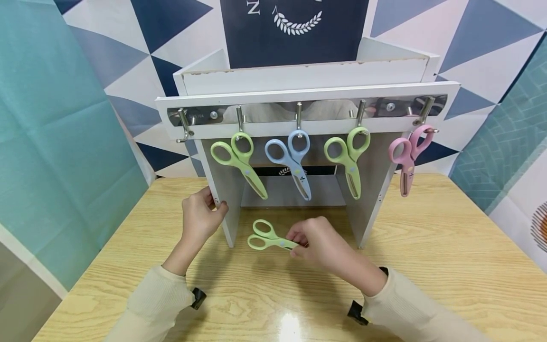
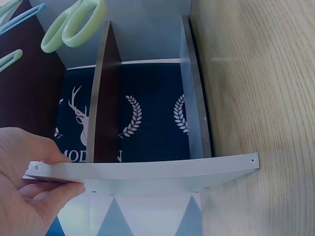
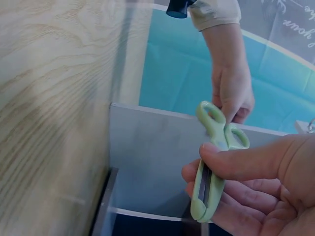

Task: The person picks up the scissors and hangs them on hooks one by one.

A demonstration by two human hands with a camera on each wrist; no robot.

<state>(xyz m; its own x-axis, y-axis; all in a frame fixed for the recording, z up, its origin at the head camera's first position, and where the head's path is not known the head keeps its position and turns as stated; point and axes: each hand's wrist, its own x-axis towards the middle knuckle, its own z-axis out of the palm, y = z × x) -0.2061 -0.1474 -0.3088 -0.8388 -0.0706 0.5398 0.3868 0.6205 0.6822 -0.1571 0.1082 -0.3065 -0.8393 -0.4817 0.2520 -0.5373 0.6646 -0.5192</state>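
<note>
My left hand (image 1: 200,213) grips the front edge of the white rack's left side panel (image 1: 226,211), thumb on one face and fingers on the other, as the left wrist view shows. My right hand (image 1: 322,242) pinches light green scissors (image 1: 273,241) by the blade end between thumb and fingers. Their handle loops point left, in front of the rack's opening. In the right wrist view the scissors (image 3: 216,184) have their blades together. From the rack's hooks hang green scissors (image 1: 251,178), blue scissors (image 1: 296,168), more green scissors (image 1: 352,173) and pink scissors (image 1: 408,168).
The rack stands on a wood-grain table (image 1: 256,294). Across its front runs a metal strip (image 1: 329,110) with protruding hooks, including a far-left hook (image 1: 184,126). Behind is a triangle-patterned cloth (image 1: 119,61); a teal curtain (image 1: 55,142) hangs at left.
</note>
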